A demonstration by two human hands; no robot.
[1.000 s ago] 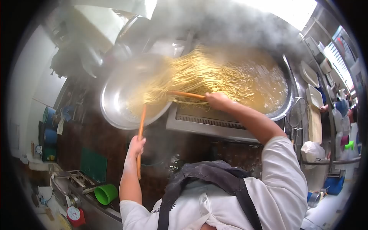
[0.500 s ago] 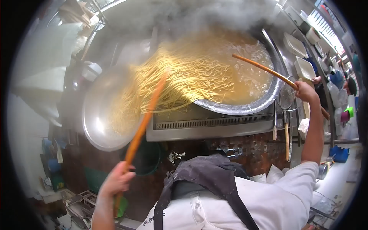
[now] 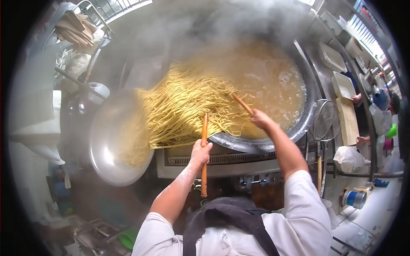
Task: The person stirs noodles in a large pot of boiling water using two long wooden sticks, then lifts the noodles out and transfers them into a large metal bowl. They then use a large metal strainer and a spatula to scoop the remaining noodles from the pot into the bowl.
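Taking the big wok [image 3: 305, 115] as the landmark and going from left to right: to the left of it, a little lower than its rim, stands a wide metal basin [image 3: 106, 158]. A thick sheet of yellow noodles [image 3: 188, 106] hangs over the left rim of the wok and reaches down into this basin; the other end of the noodles lies in the steaming, cloudy water inside the wok.

In front of the wok's near rim, the left hand [image 3: 200, 152] has a clenched grip around the middle of a long wooden stick [image 3: 204, 149], held almost upright with its top end against the noodles. Over the near part of the wok, the right hand [image 3: 259, 118] grips a second wooden stick [image 3: 241, 103] near its back end, and the tip goes into the noodles.

The noodles look soft, wet and slippery, and together they are probably heavy; single strands may tear or slide off. I judge it is better to lift them from under the bundle, with both sticks spread apart, and not to pinch them. The steam is hot, so holding the sticks far from the tips seems safer.
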